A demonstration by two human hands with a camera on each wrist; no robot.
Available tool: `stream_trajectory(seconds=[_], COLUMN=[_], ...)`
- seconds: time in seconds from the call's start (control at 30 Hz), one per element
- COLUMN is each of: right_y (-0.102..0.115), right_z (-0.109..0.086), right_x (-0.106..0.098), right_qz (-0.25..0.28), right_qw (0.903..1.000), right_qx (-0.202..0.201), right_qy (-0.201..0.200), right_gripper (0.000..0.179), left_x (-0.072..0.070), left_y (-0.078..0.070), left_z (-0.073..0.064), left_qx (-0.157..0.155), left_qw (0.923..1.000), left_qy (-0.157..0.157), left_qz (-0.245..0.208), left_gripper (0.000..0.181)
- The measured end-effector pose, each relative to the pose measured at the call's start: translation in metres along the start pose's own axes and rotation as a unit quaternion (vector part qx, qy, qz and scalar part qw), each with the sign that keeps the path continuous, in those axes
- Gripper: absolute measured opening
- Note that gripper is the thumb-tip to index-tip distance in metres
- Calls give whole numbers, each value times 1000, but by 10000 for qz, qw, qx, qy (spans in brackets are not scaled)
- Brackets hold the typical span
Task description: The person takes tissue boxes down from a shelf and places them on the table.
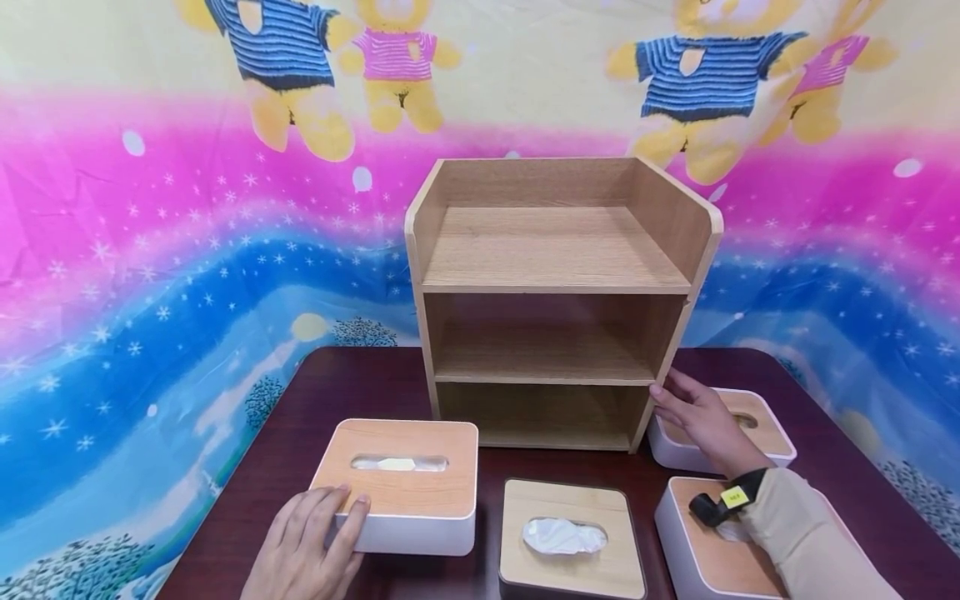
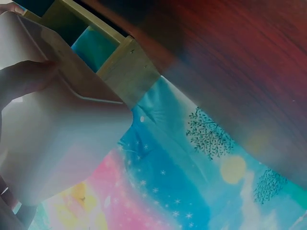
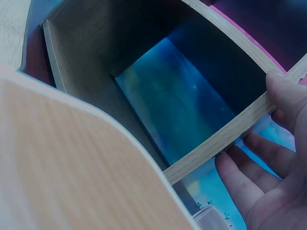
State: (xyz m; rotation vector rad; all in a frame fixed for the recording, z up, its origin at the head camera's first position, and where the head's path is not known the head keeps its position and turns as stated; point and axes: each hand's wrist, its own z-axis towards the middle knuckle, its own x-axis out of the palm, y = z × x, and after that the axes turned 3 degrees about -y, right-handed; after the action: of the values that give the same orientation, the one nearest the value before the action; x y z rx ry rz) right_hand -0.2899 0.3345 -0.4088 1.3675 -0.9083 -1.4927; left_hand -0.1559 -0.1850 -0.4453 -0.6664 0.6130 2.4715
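At the front left, my left hand [image 1: 307,533] holds the near left corner of a white tissue box [image 1: 401,537] with a wood-look lid, its fingertips at the lid's edge. The left wrist view shows the box's pale side [image 2: 72,143] with a finger [image 2: 24,81] across it. A wooden desktop shelf [image 1: 555,250] with an open top and two compartments stands at the back. My right hand [image 1: 705,421] grips its right side panel. In the right wrist view the thumb [image 3: 283,91] lies on the panel's front edge, the other fingers along the outer side.
A dark-edged tissue box [image 1: 573,575] stands at front centre. Another white box [image 1: 682,542] sits under the right forearm, and a smaller white-rimmed box [image 1: 765,421] is right of the shelf. All stand on a dark red table [image 1: 247,508] before a printed cloth backdrop [image 1: 187,275].
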Motion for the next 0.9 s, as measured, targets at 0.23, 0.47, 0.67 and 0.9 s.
stream_trajectory(seconds=[0.23,0.47,0.67,0.9], right_y=[-2,-2,0,2], right_z=[1,1,0,-1], right_x=[-2,-1,-1,0], right_qz=[47,99,50,32], right_qw=[10000,9999,10000,10000], right_qx=[-1,-28,-24,29], right_qy=[4,16,20,18], right_gripper=[75,73,74,75], left_x=[2,4,9,11], left_y=[1,2,2,3], left_z=[-5,-8,-9,-13], left_qx=[104,148,373,500], left_qw=[9999,9999,9984,9970], left_qy=[82,-8,-392,-536], left_qz=[-6,-2,137,235], left_gripper=[46,45,40,40])
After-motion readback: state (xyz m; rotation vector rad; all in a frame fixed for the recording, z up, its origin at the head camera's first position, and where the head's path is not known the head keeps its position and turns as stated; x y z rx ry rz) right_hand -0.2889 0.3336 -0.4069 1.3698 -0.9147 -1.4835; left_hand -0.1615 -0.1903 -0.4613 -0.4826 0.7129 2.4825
